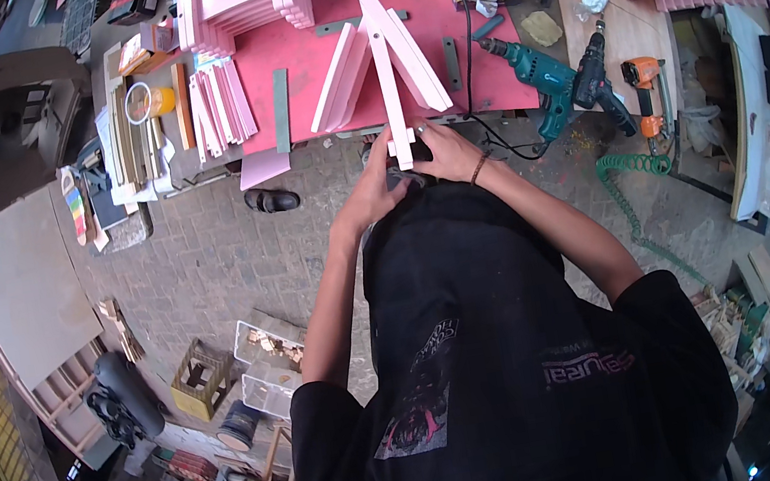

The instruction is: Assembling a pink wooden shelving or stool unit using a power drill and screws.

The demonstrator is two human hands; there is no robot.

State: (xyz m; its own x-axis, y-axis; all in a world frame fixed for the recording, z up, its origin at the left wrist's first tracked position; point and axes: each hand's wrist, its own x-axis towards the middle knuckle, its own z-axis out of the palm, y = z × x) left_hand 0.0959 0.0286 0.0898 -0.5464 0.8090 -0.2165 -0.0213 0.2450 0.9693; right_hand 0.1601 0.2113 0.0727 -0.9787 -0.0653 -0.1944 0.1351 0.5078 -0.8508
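Both hands meet at the near edge of the pink table (pixel 306 62), closed on the near end of a pink board (pixel 388 89) that stands on edge and runs straight away from them across the tabletop. The left hand (pixel 383 183) grips the board's end from its left side, fingers wrapped up along it; the right hand (pixel 444 148) clasps the same end from the right, a thin band around its wrist. Leaning against the held board on either side, just beyond the hands, are more pink boards: a pair (pixel 341 78) slanting off to the left and another (pixel 414 60) to the right, their far ends touching the upright one. Beyond the left hand a grey metal strip (pixel 282 111) lies flat on the table. To the right of the right hand lie a teal drill (pixel 535 74) and a black drill (pixel 595 78), with an orange tool (pixel 645 83) just past them.
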